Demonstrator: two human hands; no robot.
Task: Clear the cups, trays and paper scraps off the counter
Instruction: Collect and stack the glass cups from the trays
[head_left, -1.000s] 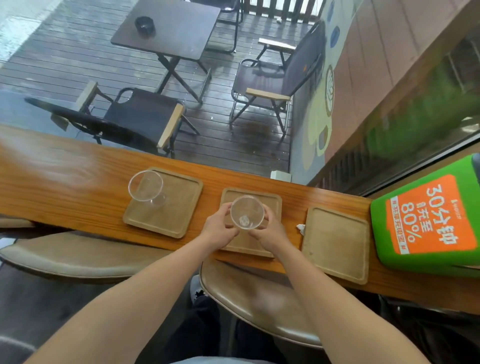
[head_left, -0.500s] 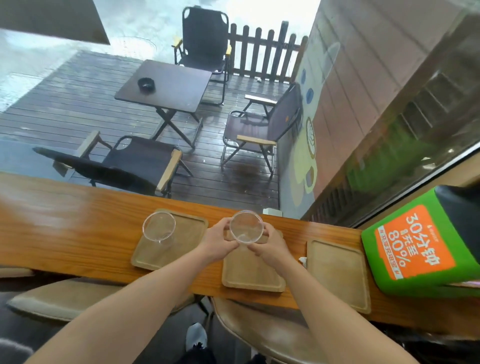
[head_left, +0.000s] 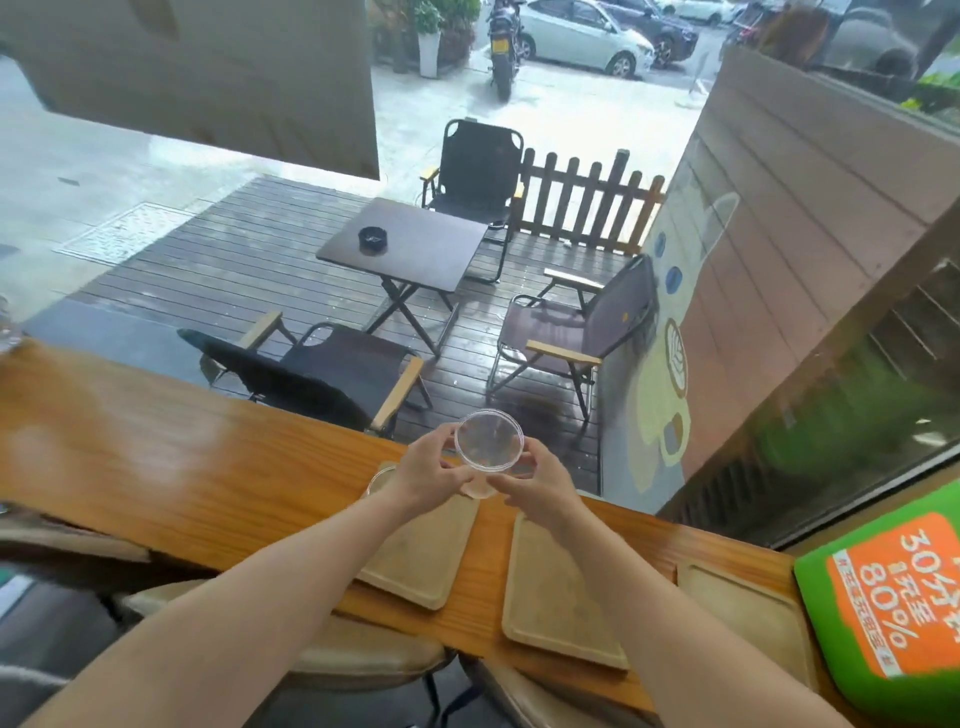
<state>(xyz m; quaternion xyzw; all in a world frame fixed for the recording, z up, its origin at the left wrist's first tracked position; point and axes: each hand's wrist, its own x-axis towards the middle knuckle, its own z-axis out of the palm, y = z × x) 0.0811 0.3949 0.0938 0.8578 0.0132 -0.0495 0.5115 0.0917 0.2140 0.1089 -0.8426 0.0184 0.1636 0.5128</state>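
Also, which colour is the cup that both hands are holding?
The cup is clear, colourless plastic; the head view shows it best.

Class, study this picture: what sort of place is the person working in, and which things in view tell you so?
Probably a café or drinks shop with a window counter. A long wooden counter holds three serving trays, both hands hold a clear plastic cup, and outside is a deck with a folding table and chairs.

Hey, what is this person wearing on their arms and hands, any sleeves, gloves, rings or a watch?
Nothing shows on either. The left hand and right hand are ungloved, with no rings visible. Both forearms are uncovered to the frame's bottom edge: no sleeves, watch or bracelet.
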